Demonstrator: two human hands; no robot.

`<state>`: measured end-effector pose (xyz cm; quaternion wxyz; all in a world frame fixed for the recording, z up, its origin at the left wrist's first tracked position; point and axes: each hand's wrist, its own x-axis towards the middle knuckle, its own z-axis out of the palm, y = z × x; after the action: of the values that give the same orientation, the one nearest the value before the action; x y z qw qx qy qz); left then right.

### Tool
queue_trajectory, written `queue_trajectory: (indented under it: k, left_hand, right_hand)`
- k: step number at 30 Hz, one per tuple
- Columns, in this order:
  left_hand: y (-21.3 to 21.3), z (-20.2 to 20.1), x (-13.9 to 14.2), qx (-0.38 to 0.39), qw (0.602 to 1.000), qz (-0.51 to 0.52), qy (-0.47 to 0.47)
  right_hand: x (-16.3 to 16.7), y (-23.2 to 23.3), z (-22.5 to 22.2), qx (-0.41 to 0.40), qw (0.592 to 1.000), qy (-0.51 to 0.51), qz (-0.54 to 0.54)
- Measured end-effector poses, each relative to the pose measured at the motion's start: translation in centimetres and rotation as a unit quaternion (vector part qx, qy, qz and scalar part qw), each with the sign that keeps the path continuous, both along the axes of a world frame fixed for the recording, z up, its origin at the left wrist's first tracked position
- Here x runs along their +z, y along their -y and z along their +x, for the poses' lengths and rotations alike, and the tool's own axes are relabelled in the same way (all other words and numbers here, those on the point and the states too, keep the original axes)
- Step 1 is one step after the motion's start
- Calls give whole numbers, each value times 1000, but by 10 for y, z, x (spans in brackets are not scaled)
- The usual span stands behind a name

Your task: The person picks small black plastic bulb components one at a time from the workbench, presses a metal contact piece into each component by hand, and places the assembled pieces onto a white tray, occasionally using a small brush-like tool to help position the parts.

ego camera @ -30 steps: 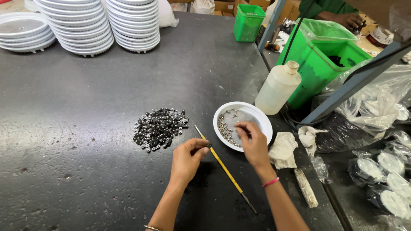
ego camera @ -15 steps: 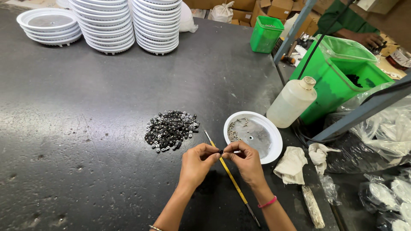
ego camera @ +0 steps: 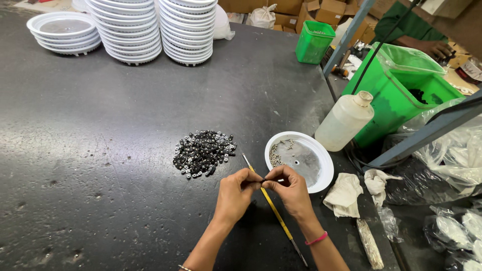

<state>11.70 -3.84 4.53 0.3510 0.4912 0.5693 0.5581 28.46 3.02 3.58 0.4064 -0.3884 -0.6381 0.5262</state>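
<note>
Head view, both hands [ego camera: 262, 183] pinching seemingly one small black part [ego camera: 262, 180], fingertips touching.

Dark table [ego camera: 100, 125], black parts heap [ego camera: 203, 152], white dish [ego camera: 321, 173]

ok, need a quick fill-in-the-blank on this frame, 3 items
1. The left hand and right hand pinch one small black part ____ them.
2. The pile of black parts lies to the ____ of the white dish.
3. Under the hands lies a thin ____ stick.

Missing words: between; left; yellow
</note>
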Motion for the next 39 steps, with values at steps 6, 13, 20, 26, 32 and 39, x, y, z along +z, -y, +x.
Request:
queue_trajectory:
  k: [6,13,20,26,32,39]
  left_hand:
    - [1,5,-4,-12,998,59,-10]
    - [-1,9,-9,0,999,52,-14]
    - [-9,-1,-14,4,989,-15,146]
    - [-10,-5,-16,-1,973,-24,228]
    - [-12,-4,-16,-2,960,7,280]
    - [-9,1,-12,-6,960,-21,278]
  right_hand:
    - [-2,1,5,10,999,27,14]
    - [-7,-2,7,10,1000,13,15]
    - [13,-26,47,-184,965,136,128]
    - [5,-28,55,-161,925,280,203]
    - [4,-26,42,-132,913,323,213]
    - [11,-26,35,-94,915,320,226]
